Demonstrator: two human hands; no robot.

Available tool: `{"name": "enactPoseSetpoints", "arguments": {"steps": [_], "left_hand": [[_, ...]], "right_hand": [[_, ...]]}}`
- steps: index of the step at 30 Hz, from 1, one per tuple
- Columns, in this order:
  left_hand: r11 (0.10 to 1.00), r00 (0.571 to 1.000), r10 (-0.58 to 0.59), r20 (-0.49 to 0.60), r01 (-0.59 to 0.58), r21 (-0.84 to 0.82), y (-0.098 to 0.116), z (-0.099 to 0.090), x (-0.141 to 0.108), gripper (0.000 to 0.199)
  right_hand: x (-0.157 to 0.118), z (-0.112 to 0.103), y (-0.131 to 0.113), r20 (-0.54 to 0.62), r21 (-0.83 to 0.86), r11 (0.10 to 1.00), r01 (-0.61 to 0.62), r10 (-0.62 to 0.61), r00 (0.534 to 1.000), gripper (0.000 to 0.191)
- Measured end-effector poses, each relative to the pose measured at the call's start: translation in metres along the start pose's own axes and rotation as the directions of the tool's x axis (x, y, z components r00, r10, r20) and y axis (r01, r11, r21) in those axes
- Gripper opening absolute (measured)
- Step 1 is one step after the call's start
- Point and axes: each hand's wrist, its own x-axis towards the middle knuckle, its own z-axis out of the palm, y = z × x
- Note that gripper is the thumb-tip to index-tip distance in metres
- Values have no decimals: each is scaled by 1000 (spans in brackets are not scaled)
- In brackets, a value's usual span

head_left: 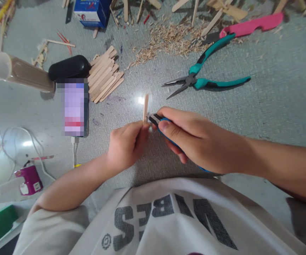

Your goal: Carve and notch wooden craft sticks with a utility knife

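Note:
My left hand [124, 143] is closed, pinching the lower end of a wooden craft stick [145, 104] that stands up from the fingertips. My right hand [192, 136] is wrapped round a blue-handled tool [155, 119] with a blunt black and grey metal head; its exact kind is not clear. The thumb lies along the tool's top. Its head meets the right side of the stick, just above my left fingertips. Beyond both hands, a fanned pile of craft sticks [105, 78] lies to the left, and teal-handled needle-nose pliers [189, 80] lie spread apart to the right.
Wood shavings [166, 42] cover the table's far middle, beside a pink-handled knife [251, 26]. A blue box [91, 12] stands behind. At left are a phone [74, 106] with its cable plugged in, a black case [69, 67], a bottle [30, 72] and a purple plug adapter [29, 180].

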Motion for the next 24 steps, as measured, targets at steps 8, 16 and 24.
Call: {"name": "enactPoseSetpoints", "arguments": {"steps": [8, 16, 24], "left_hand": [[967, 986, 162, 47, -168, 189, -8, -2, -1, 25], [980, 990, 124, 75, -134, 150, -7, -2, -3, 19], [999, 989, -49, 137, 51, -6, -1, -8, 3, 23]], "right_hand": [[-1, 1, 2, 106, 134, 986, -103, 89, 990, 26], [8, 1, 7, 142, 156, 976, -152, 130, 981, 21], [17, -2, 7, 232, 333, 915, -227, 154, 960, 21]]}}
